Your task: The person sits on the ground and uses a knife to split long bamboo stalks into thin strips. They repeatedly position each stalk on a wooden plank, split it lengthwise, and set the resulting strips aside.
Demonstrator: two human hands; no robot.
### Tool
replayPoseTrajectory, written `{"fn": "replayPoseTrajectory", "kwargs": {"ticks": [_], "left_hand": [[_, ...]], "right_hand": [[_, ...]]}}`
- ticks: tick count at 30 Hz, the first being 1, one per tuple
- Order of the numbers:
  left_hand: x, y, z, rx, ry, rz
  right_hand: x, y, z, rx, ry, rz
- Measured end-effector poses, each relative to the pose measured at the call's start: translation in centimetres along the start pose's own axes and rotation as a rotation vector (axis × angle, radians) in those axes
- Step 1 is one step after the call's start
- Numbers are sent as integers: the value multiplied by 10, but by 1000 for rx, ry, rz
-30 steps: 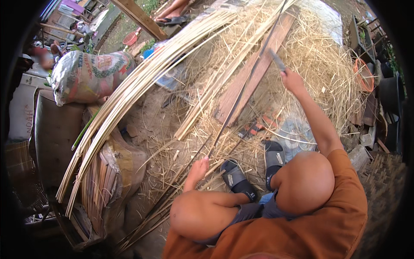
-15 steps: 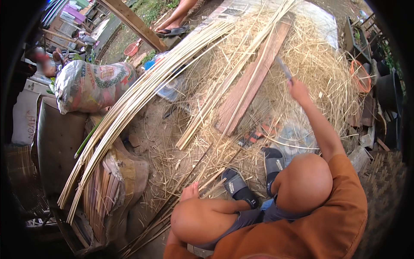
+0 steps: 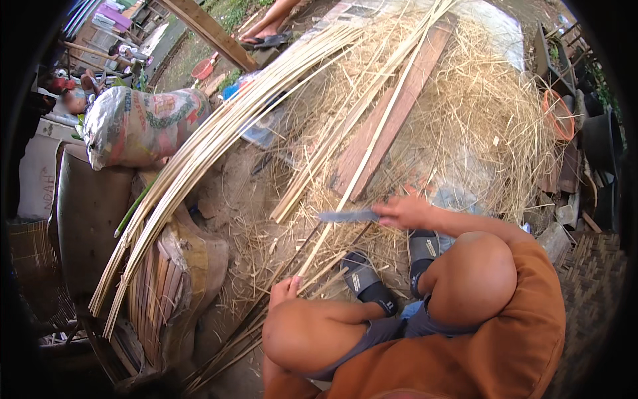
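Observation:
My left hand, beside my left knee, is closed on the near end of a long, pale bamboo strip. That strip slants up and away across a reddish-brown wooden board lying on the ground. In my right hand is the handle of a knife. Its blade, slightly blurred, points left and lies across the strip just short of the board's near end; whether it touches the strip I cannot tell. More split strips rest along the board's left side.
Curly shavings cover the ground around the board. A long bundle of strips arches on the left, near a stuffed sack. An orange basket stands at right. Beyond a wooden post another person's feet show.
My right hand has swung the knife from beside the far part of the board back toward me and left, over the strip. My left hand stays near my knee.

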State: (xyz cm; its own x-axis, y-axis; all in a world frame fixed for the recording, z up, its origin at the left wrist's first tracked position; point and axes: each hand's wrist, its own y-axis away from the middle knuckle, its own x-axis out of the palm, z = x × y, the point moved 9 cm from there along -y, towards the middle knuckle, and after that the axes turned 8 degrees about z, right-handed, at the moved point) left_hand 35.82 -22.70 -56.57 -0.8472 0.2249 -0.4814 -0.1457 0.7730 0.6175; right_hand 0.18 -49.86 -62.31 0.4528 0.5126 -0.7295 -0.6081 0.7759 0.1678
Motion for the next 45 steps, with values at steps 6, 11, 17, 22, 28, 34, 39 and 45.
{"fn": "replayPoseTrajectory", "kwargs": {"ticks": [6, 11, 17, 22, 28, 34, 39, 45], "left_hand": [[-22, 20, 33, -116, -157, -126], [6, -13, 35, -43, 91, 12], [-1, -21, -10, 92, -271, -119], [27, -83, -48, 276, -550, -219], [55, -96, -54, 234, -626, -114], [53, -128, -74, 274, -317, 3], [33, -101, -44, 228, -351, -7], [41, -112, -42, 211, -314, -26]], "right_hand": [[-55, -10, -38, 171, 115, -130], [-100, -17, -115, 315, 293, -241], [-126, 25, -137, 475, 217, -397], [23, 16, 122, -114, 407, 315], [-178, 42, -144, 627, 101, -474], [17, 28, 71, -69, 274, 43], [-86, 8, -59, 308, 107, -197], [-121, 20, -89, 484, 152, -369]]}}
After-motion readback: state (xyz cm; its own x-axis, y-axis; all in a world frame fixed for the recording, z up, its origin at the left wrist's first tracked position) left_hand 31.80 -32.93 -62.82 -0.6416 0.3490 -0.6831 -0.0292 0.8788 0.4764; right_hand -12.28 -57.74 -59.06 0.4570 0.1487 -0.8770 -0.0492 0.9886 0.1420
